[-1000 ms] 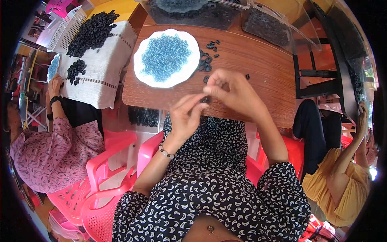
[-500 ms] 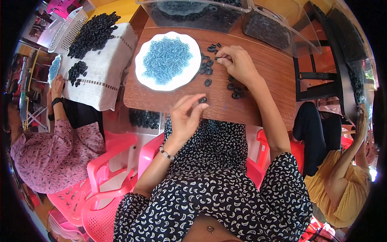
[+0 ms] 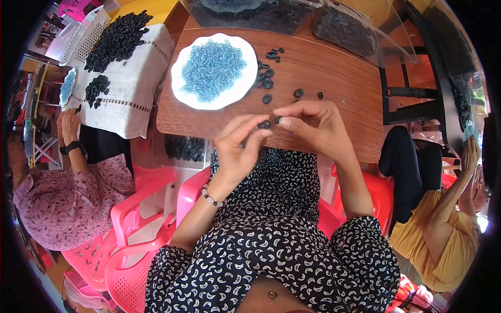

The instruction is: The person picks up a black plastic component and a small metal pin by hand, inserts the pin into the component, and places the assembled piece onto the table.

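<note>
My left hand (image 3: 235,148) pinches a small round black part with a hole (image 3: 264,124) between thumb and fingertips, over the table's near edge. Close by on its right, my right hand (image 3: 321,129) is closed on a smaller black piece (image 3: 277,120), mostly hidden by the fingertips. The two pieces nearly meet; whether they touch I cannot tell. Beyond my hands stands a white scalloped plate (image 3: 178,86) heaped with tiny clear bluish pieces (image 3: 214,68). Several loose black parts (image 3: 267,82) lie right of the plate, and another black part (image 3: 298,93) lies beyond my right hand.
Clear plastic bins (image 3: 250,21) line the far edge of the brown wooden table (image 3: 344,112). On the left, a co-worker in a pink patterned top sits at a cloth-covered table (image 3: 136,112) with a black heap (image 3: 117,41). Another person in yellow (image 3: 438,240) sits at the right.
My right hand has come from the loose black parts back toward me, beside my left hand, with a small black piece in its fingertips. My left hand keeps its pinch.
</note>
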Motion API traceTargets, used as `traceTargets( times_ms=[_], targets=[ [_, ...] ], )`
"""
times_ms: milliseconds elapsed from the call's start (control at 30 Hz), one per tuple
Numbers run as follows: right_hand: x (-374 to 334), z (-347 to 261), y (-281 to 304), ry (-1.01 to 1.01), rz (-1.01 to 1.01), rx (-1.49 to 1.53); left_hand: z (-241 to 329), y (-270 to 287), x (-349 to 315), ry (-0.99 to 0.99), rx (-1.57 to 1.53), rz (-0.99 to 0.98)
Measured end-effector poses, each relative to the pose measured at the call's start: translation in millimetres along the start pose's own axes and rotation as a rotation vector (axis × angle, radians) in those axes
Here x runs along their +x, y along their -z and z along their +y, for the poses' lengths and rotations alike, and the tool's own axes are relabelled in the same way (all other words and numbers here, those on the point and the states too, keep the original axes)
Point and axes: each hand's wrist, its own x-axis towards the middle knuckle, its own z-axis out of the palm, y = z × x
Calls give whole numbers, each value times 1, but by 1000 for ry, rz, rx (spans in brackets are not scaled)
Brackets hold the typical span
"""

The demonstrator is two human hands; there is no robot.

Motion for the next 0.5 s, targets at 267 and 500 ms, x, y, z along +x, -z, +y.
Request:
traceTargets(
  times_ms=[267,500],
  targets=[
    [-20,-4,-11,-50,82,28,6,-2,-3,-116,75,-49],
    [-26,4,-16,42,128,-215,7,-5,-6,-161,148,-59]
  ],
)
